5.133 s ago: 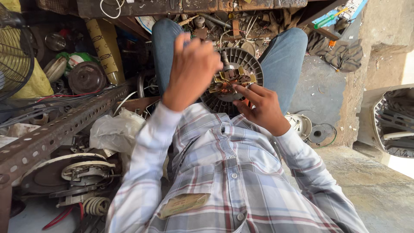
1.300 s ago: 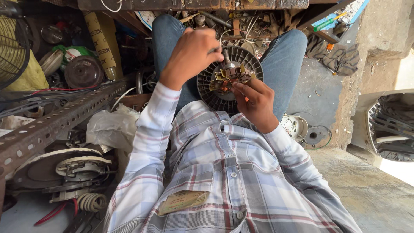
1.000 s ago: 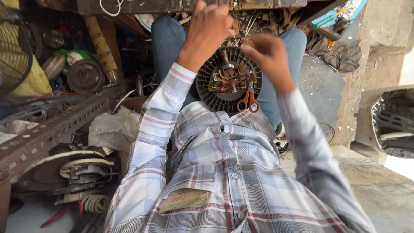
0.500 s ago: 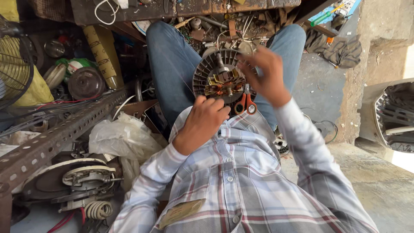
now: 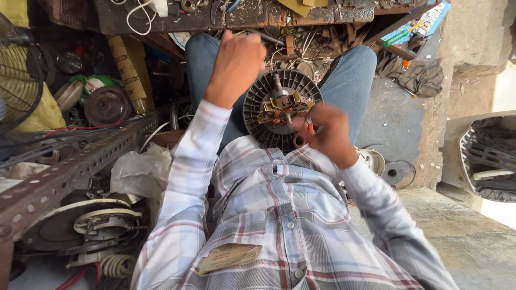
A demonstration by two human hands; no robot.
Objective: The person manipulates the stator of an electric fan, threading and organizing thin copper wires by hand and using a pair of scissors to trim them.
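A round grey fan motor (image 5: pixel 269 115) with a ribbed rim and copper windings rests on my lap between my jeans-clad knees. My left hand (image 5: pixel 236 64) is raised above the motor's upper left, fingers curled into a fist. A thin dark rod shows just past its knuckles, and I cannot tell if the hand holds it. My right hand (image 5: pixel 330 134), blurred, is at the motor's lower right edge, closed around small orange-handled scissors (image 5: pixel 302 137) that touch the rim.
A rusty workbench edge (image 5: pixel 242 16) with wires and parts runs across the top. A perforated metal angle bar (image 5: pixel 70 166), a wire fan guard (image 5: pixel 16 75), motor parts (image 5: pixel 91 225) and a plastic bag (image 5: pixel 142 172) crowd the left. A concrete step (image 5: pixel 473 236) lies to the right.
My left hand has risen from my chest to above the motor. My right hand has dropped from the motor's upper right to its lower right, where the scissors lay.
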